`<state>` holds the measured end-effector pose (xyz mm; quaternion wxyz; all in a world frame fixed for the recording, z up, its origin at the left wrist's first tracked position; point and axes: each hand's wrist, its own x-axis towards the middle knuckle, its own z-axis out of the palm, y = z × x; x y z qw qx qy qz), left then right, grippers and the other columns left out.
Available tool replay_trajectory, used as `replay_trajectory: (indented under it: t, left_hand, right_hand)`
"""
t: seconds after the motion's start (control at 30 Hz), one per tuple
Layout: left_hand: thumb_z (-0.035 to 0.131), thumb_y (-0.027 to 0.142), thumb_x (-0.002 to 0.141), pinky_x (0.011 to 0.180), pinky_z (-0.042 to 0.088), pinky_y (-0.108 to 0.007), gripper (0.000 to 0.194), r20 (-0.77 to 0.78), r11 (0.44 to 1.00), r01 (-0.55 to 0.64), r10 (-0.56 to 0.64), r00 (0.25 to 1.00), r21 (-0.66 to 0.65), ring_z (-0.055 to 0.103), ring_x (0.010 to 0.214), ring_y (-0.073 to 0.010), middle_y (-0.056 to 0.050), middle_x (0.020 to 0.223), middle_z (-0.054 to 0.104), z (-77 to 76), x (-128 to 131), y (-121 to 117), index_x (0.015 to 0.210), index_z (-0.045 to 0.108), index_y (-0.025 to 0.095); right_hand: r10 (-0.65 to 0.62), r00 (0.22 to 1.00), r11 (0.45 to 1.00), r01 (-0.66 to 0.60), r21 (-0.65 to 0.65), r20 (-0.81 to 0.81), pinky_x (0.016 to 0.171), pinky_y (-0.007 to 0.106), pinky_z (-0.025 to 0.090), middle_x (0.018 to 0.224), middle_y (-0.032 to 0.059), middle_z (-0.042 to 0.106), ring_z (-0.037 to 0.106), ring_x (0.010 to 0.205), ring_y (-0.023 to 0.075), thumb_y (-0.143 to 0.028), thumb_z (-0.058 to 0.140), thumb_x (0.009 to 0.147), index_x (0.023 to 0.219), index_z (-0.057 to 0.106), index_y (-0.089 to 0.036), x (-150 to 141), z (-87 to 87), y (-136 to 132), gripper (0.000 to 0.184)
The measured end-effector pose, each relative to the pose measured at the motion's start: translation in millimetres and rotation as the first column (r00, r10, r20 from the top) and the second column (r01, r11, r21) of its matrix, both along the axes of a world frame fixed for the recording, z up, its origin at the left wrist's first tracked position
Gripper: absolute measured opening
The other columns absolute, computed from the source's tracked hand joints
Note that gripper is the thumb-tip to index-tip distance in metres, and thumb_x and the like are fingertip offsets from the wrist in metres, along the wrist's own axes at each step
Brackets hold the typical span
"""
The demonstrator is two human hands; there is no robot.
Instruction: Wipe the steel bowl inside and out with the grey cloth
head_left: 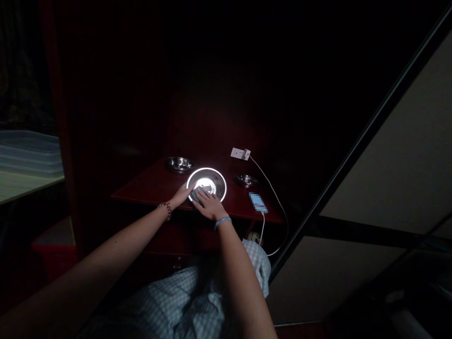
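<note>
A shiny steel bowl (221, 181) with a brightly lit rim sits near the front edge of the dark red tabletop. My left hand (181, 194), with a beaded bracelet at the wrist, grips the left side of its rim. Inside the bowl, my right hand (209, 205) presses a dark greyish cloth (196, 194) against the near inner wall. Its fingers are fairly straight, and the cloth lies partly hidden under them. A blue band circles my right wrist.
On the red tabletop (141, 188) are a second steel bowl (180, 165) behind left, a smaller steel dish (246, 181) and a phone (258, 202) at right. A white cable (271, 186) runs from the wall socket (240, 153). Clear plastic containers (30, 153) stand far left.
</note>
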<state>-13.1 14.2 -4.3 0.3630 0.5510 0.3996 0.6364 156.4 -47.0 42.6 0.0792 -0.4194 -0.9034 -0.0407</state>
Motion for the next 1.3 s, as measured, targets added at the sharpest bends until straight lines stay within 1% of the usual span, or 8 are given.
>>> replay_trajectory:
  t: [0.13, 0.27, 0.5, 0.63, 0.77, 1.0, 1.17, 1.3]
  left_hand:
    - [0.062, 0.049, 0.079, 0.109, 0.041, -0.044, 0.052, 0.002, 0.999, -0.028, 0.028, 1.000, 0.025, 0.060, 0.120, -0.0302, -0.016, 0.128, 0.066, 2.6, 1, -4, 0.119, 0.065, 0.016]
    - [0.060, 0.051, 0.079, 0.110, 0.039, -0.044, 0.059, -0.043, 0.998, -0.047, 0.048, 0.998, 0.039, 0.059, 0.122, -0.0303, -0.017, 0.129, 0.065, 5.8, 1, -8, 0.124, 0.062, 0.013]
    - [0.061, 0.050, 0.079, 0.109, 0.040, -0.043, 0.058, -0.021, 0.996, -0.076, 0.077, 0.997, 0.046, 0.060, 0.120, -0.0300, -0.016, 0.127, 0.066, 5.4, 0, -5, 0.122, 0.063, 0.011]
    - [0.060, 0.050, 0.080, 0.108, 0.041, -0.044, 0.056, -0.001, 0.995, -0.094, 0.095, 0.996, 0.022, 0.061, 0.119, -0.0308, -0.017, 0.125, 0.067, 2.9, 0, -3, 0.120, 0.064, 0.011]
    - [0.060, 0.048, 0.080, 0.106, 0.043, -0.043, 0.055, 0.002, 0.994, -0.106, 0.106, 0.994, -0.002, 0.062, 0.118, -0.0310, -0.017, 0.124, 0.068, 2.4, 0, -2, 0.119, 0.064, 0.010]
    - [0.061, 0.045, 0.079, 0.107, 0.042, -0.042, 0.055, 0.022, 0.996, -0.084, 0.084, 0.996, 0.005, 0.060, 0.120, -0.0302, -0.016, 0.128, 0.066, 5.7, 1, -5, 0.122, 0.061, 0.010]
    - [0.063, 0.048, 0.077, 0.109, 0.040, -0.042, 0.060, 0.016, 0.999, -0.047, 0.047, 0.999, 0.025, 0.059, 0.122, -0.0299, -0.016, 0.128, 0.066, 7.3, 3, -7, 0.123, 0.061, 0.011]
    - [0.066, 0.049, 0.075, 0.112, 0.037, -0.043, 0.061, -0.030, 0.999, 0.015, -0.014, 0.999, 0.043, 0.057, 0.124, -0.0304, -0.015, 0.130, 0.066, 6.6, 5, -7, 0.123, 0.062, 0.012]
  right_hand:
    - [-0.046, 0.999, 0.999, 0.046, 0.018, -0.005, 0.120, 0.046, 0.023, 0.160, -0.0006, 0.029, 0.025, 0.148, 0.0210, -0.048, 0.027, 0.104, 0.153, 0.032, -0.030, -2, -1.9, 0, 0.052]
    - [-0.102, 0.994, 0.994, 0.103, 0.041, -0.024, 0.117, 0.045, 0.029, 0.158, -0.0035, 0.033, 0.030, 0.146, 0.0239, -0.047, 0.028, 0.104, 0.152, 0.036, -0.032, -3, -2.8, 3, 0.051]
    - [-0.171, 0.985, 0.980, 0.171, 0.098, -0.013, 0.109, 0.042, 0.037, 0.156, -0.0045, 0.039, 0.051, 0.130, 0.0251, -0.048, 0.030, 0.103, 0.148, 0.043, -0.035, 6, 2.7, 5, 0.049]
    - [-0.141, 0.990, 0.985, 0.139, 0.101, 0.012, 0.108, 0.045, 0.037, 0.158, -0.0005, 0.036, 0.049, 0.131, 0.0289, -0.055, 0.039, 0.098, 0.149, 0.042, -0.031, 7, 4.4, 1, 0.056]
    - [-0.086, 0.996, 0.994, 0.087, 0.059, -0.020, 0.109, 0.044, 0.037, 0.155, 0.0016, 0.040, 0.050, 0.131, 0.0293, -0.060, 0.039, 0.097, 0.147, 0.045, -0.030, 5, 7.5, -3, 0.059]
    - [-0.055, 0.995, 0.998, 0.053, -0.019, -0.081, 0.111, 0.038, 0.035, 0.155, 0.0019, 0.041, 0.049, 0.132, 0.0251, -0.048, 0.045, 0.098, 0.146, 0.046, -0.027, 2, 11.0, -6, 0.053]
    - [-0.117, 0.983, 0.985, 0.133, 0.110, -0.142, 0.105, 0.039, 0.036, 0.142, 0.0052, 0.056, 0.047, 0.130, 0.0246, -0.046, 0.032, 0.102, 0.144, 0.048, -0.025, -1, 12.4, -5, 0.049]
    - [-0.169, 0.978, 0.960, 0.191, 0.204, -0.122, 0.102, 0.041, 0.035, 0.144, 0.0108, 0.053, 0.042, 0.130, 0.0292, -0.043, 0.033, 0.102, 0.147, 0.043, -0.018, -3, 10.4, -2, 0.053]
